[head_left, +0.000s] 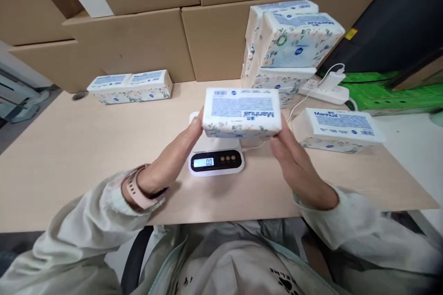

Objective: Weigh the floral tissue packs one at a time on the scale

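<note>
Between my two hands is a white tissue pack (242, 111) with blue print and a floral pattern, held up off the table. My left hand (173, 156) presses against its left end, and my right hand (294, 161) grips its right end. Below and partly behind the pack sits a white digital scale (216, 161), its display lit and reading 0.0. The pack hides much of the scale's plate, and I see no contact between them.
Two tissue packs (130, 86) lie end to end at the back left. A stack of tissue packs (301, 41) stands at the back right, near a white power strip (325, 91). Another tissue pack (341, 130) is at the right. Cardboard boxes (131, 46) line the back edge.
</note>
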`<action>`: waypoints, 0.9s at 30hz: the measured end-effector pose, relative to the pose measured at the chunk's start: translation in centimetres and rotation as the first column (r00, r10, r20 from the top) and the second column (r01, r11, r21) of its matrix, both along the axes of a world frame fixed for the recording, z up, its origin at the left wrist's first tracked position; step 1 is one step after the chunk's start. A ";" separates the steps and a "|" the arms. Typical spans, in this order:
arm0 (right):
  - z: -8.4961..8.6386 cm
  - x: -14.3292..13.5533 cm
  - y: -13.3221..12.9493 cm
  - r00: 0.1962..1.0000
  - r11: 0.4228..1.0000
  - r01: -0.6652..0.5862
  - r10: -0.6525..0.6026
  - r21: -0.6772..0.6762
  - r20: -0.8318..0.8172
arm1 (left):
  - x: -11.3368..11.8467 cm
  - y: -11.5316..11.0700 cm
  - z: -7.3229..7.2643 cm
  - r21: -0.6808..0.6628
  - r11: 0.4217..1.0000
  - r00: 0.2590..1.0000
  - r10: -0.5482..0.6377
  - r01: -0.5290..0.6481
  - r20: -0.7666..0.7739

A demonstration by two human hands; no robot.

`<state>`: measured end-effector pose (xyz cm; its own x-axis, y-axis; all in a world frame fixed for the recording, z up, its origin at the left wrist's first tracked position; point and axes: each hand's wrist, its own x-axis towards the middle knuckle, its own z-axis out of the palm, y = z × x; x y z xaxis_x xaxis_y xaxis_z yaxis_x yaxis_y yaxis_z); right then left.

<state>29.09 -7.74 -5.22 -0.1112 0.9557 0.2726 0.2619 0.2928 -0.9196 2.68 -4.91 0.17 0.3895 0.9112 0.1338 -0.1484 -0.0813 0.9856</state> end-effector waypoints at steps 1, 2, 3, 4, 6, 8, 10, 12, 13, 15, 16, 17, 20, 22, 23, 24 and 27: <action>-0.4 -0.9 0.5 0.997 0.997 -0.072 0.072 -0.021 -0.016 | -1.1 -0.3 -0.6 -0.011 1.000 0.999 -0.003 0.002 -0.048; -0.9 -1.7 1.0 0.993 0.992 -0.118 0.117 -0.039 -0.029 | -2.0 -0.5 -1.3 -0.009 1.000 0.995 -0.005 0.004 -0.102; -1.3 -2.4 1.4 0.989 0.988 -0.145 0.143 -0.054 -0.045 | -2.7 -0.6 -2.0 -0.010 1.000 0.992 0.003 -0.004 -0.130; -1.8 -2.9 1.8 0.986 0.984 -0.164 0.160 -0.070 -0.056 | -3.2 -0.6 -2.5 -0.010 1.000 0.990 0.020 -0.021 -0.138; -2.5 -3.5 2.4 0.981 0.977 -0.187 0.182 -0.101 -0.062 | -4.0 -0.5 -3.4 -0.009 0.999 0.990 0.031 -0.033 -0.141; -3.2 -3.7 2.8 0.981 0.976 -0.190 0.185 -0.110 -0.051 | -4.6 -0.5 -4.3 -0.011 0.999 0.989 0.039 -0.041 -0.141; -3.9 -3.5 3.1 0.990 0.988 -0.136 0.133 -0.075 -0.043 | -5.1 -0.4 -5.3 -0.018 0.994 0.985 0.108 -0.112 -0.135; -4.6 -3.1 3.3 0.998 1.000 -0.017 0.017 -0.001 -0.064 | -5.8 -0.4 -6.8 -0.037 0.971 0.966 0.232 -0.237 -0.116; -4.9 -2.8 3.5 0.995 0.998 0.053 -0.050 0.031 -0.090 | -6.1 -0.4 -7.5 -0.059 0.955 0.954 0.283 -0.289 -0.099; -5.4 -2.5 3.7 0.974 0.983 0.177 -0.167 0.054 -0.151 | -6.7 -0.3 -9.0 -0.130 0.935 0.944 0.326 -0.331 -0.056; -5.6 -2.3 3.8 0.961 0.975 0.220 -0.209 0.043 -0.180 | -7.0 -0.2 -9.5 -0.170 0.930 0.945 0.325 -0.326 -0.036; -5.7 -2.3 3.9 0.949 0.968 0.251 -0.241 0.023 -0.206 | -7.2 -0.1 -10.0 -0.203 0.927 0.948 0.319 -0.316 -0.020; -5.8 -2.2 4.1 0.925 0.956 0.291 -0.289 -0.028 -0.248 | -7.5 0.1 -10.3 -0.238 0.926 0.953 0.303 -0.293 0.002; -5.7 -2.2 4.1 0.923 0.955 0.294 -0.294 -0.039 -0.251 | -7.5 0.1 -10.0 -0.248 0.924 0.953 0.303 -0.291 0.009; -5.6 -2.2 4.2 0.920 0.954 0.297 -0.297 -0.038 -0.254 | -7.5 0.1 -9.9 -0.255 0.921 0.952 0.307 -0.294 0.011; -5.6 -2.2 4.2 0.916 0.952 0.305 -0.303 -0.035 -0.262 | -7.5 0.0 -9.7 -0.263 0.917 0.950 0.313 -0.298 0.015; -5.5 -2.1 4.4 0.896 0.943 0.334 -0.318 -0.004 -0.310 | -7.3 0.0 -9.4 -0.288 0.904 0.940 0.340 -0.316 0.034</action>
<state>26.96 -3.37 -10.75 0.2993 0.9090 0.2902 0.0624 0.2848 -0.9565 -4.62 -4.94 -9.22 0.0607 0.9908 -0.1214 -0.2401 0.1325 0.9617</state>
